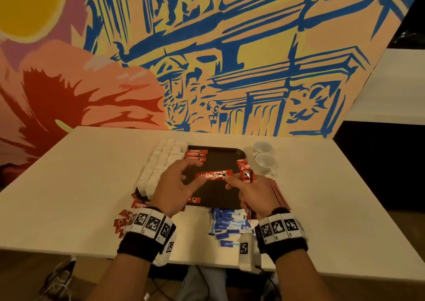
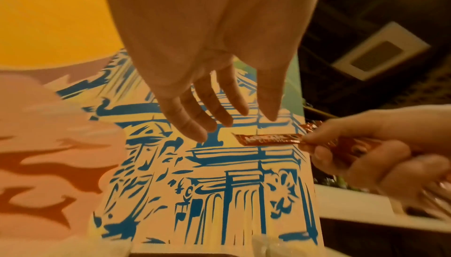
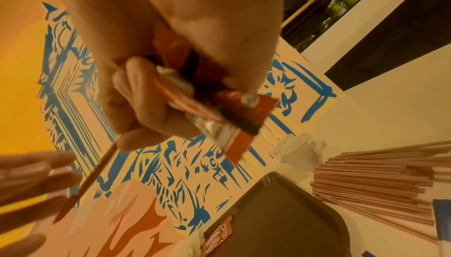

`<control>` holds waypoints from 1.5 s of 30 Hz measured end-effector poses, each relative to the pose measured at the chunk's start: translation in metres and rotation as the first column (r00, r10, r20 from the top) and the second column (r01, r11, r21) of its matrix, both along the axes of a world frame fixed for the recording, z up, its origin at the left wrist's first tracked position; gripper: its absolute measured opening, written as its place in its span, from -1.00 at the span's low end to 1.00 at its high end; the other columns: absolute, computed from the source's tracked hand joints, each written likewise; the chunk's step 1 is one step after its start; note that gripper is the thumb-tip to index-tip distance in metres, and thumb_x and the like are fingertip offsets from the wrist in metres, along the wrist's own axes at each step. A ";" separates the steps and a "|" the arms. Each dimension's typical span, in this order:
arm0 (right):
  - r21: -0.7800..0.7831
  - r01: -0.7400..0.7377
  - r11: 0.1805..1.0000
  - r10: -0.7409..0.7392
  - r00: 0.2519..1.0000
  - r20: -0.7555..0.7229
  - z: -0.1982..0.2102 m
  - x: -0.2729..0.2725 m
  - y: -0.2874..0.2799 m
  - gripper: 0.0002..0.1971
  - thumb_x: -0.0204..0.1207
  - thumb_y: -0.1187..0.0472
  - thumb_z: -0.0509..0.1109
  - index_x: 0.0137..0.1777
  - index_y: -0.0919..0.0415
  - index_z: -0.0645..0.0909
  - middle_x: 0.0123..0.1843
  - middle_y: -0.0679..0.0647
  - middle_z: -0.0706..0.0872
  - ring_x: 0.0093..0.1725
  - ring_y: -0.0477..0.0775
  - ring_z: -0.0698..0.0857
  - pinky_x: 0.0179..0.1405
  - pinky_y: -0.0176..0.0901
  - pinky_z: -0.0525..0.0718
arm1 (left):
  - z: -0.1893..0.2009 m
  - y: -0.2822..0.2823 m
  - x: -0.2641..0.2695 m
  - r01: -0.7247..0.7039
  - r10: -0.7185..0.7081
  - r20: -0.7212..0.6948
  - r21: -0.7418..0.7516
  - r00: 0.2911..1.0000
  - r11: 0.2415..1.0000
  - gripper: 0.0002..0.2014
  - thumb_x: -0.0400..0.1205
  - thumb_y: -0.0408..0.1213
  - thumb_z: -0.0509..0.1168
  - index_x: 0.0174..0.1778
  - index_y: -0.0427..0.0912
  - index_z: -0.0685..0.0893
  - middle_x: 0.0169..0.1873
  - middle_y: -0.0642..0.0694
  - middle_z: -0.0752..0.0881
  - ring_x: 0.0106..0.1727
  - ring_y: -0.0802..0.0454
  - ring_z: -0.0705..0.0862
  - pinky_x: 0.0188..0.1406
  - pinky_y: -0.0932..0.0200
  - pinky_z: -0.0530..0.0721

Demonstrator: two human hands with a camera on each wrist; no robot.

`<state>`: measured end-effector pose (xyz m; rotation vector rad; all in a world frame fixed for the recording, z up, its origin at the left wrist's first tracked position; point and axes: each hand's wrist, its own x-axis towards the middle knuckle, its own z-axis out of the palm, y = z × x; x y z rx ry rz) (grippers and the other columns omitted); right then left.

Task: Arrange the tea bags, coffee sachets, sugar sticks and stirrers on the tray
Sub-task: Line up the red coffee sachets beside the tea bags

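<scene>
A dark tray (image 1: 220,160) lies mid-table, with three red coffee sachets (image 1: 196,154) lined up at its far left corner and one more sachet (image 1: 194,200) at its near left edge. My right hand (image 1: 232,182) grips a bundle of sachets (image 1: 245,173) in its palm and pinches one single sachet (image 1: 213,176) out to the left, level above the tray. My left hand (image 1: 192,174) is spread just left of that sachet (image 2: 268,139); in the left wrist view its fingers (image 2: 202,133) are a small gap short of it. The bundle (image 3: 219,118) fills the right fist.
White tea bags (image 1: 161,162) are piled along the tray's left side. Loose sachets (image 1: 131,215) lie at the front left, blue sugar sticks (image 1: 227,224) in front of the tray, and stirrers (image 3: 378,180) on its right. Two white cups (image 1: 264,155) stand at the back right.
</scene>
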<state>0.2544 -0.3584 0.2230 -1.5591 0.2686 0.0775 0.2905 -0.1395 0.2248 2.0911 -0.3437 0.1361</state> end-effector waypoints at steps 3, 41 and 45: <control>0.009 0.002 1.000 -0.002 1.000 -0.015 -0.009 0.005 0.002 -0.83 0.57 0.06 0.56 -0.01 0.15 0.81 -0.18 0.19 0.84 -0.56 -0.08 0.47 -0.60 -0.24 0.43 | 0.001 -0.006 0.004 0.085 -0.120 0.146 0.225 0.982 0.971 -0.62 0.55 -0.09 0.53 0.28 0.21 0.67 0.21 0.33 0.57 0.31 0.30 0.46 0.32 0.40 0.34; -0.046 0.059 0.997 -0.059 0.998 0.006 -0.044 0.025 -0.016 -0.68 0.61 -0.08 0.47 0.04 0.21 0.70 -0.29 0.10 0.74 -0.53 -0.06 0.54 -0.60 -0.23 0.46 | -0.113 0.001 0.119 0.160 0.074 -0.276 0.734 0.958 0.660 -0.65 0.64 -0.21 0.43 0.35 0.06 0.71 0.37 0.00 0.66 0.37 0.00 0.62 0.44 0.10 0.54; -0.052 0.067 0.996 -0.064 0.996 0.057 -0.032 0.014 -0.010 -0.60 0.64 -0.12 0.43 -0.19 0.22 0.61 -0.41 0.12 0.56 -0.55 -0.02 0.45 -0.60 -0.21 0.41 | -0.071 -0.007 0.106 0.046 0.102 -0.211 0.600 0.972 0.799 -0.68 0.64 -0.22 0.43 0.32 0.05 0.72 0.29 -0.01 0.70 0.31 -0.01 0.65 0.37 0.08 0.58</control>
